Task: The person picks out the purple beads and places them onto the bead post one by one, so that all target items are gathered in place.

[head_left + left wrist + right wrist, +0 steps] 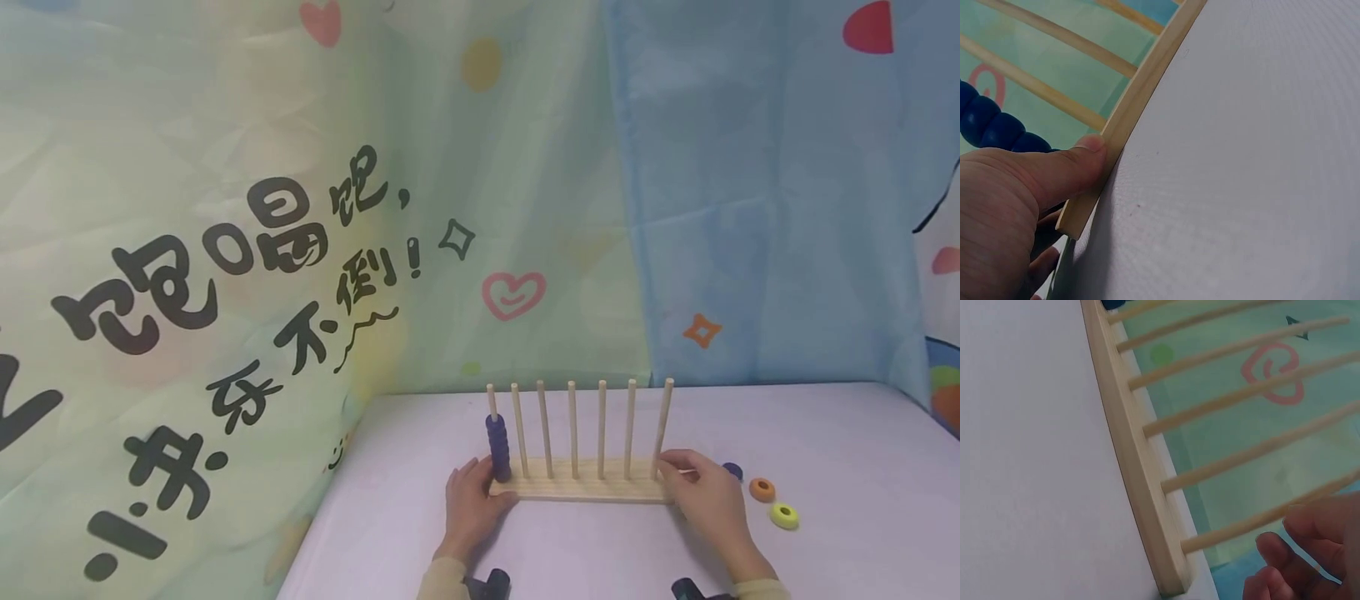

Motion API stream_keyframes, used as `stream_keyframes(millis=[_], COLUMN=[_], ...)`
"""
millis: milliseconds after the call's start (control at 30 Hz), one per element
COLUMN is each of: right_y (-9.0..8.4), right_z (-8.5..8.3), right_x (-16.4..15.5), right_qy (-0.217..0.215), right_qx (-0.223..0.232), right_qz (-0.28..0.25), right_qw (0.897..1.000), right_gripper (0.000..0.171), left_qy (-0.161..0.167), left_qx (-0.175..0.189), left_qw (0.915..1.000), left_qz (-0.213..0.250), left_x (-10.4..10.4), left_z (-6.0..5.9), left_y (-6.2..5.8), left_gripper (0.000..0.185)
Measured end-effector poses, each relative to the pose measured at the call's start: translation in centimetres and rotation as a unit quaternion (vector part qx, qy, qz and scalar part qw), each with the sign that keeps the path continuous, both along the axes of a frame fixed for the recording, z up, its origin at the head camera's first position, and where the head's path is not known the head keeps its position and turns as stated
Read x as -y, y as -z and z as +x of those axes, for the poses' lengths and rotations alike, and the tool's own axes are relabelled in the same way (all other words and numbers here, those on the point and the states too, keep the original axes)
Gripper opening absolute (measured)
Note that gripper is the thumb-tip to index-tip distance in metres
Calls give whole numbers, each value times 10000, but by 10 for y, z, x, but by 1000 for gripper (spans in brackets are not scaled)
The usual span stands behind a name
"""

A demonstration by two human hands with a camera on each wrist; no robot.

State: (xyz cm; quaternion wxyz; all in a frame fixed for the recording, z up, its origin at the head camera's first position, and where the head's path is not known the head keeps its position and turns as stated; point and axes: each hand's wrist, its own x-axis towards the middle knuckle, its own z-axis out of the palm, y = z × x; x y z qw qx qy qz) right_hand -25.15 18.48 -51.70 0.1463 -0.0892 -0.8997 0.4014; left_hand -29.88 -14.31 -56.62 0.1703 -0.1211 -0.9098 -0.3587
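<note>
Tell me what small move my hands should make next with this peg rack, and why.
Probably let the right hand leave the wooden rack and pick up the orange ring. The left hand already steadies the rack's other end, only the first peg carries blue rings, and loose rings lie just right of it.

Left hand (471,500) extended forward, thumb straight and pressing, fingers (1041,265) loosely bent beneath. Right hand (705,493) extended forward, palm down, fingers (1285,553) curled inward at the tips.
</note>
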Motion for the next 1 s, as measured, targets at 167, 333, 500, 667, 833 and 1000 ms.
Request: stream_keyframes(millis=[167,333,500,667,833,1000], right_y=[2,10,13,14,22,28], right_z=[-2,-6,-6,-6,-7,-6], right_x=[-9,-18,-29,-39,-48,-52], right_qy=[206,415,661,901,1114,1165], right_qx=[-19,122,209,304,121,-167], right_qz=[-18,-161,-336,-594,-400,143], right_qw=[9998,9989,9970,9937,9929,9930], right_gripper=[29,29,33,40,36,36], left_qy=[-9,-2,-43,-80,-86,-71], left_qx=[-72,49,213,218,216,205], left_qw=[10000,10000,9998,9997,9997,9998], left_qz=[3,24,10,2,15,9], left_x=[0,1,0,0,0,-1], left_z=[1,0,-1,-1,-1,-1], left_y=[0,-1,0,-1,-1,0], left_gripper=[48,50,49,47,49,49])
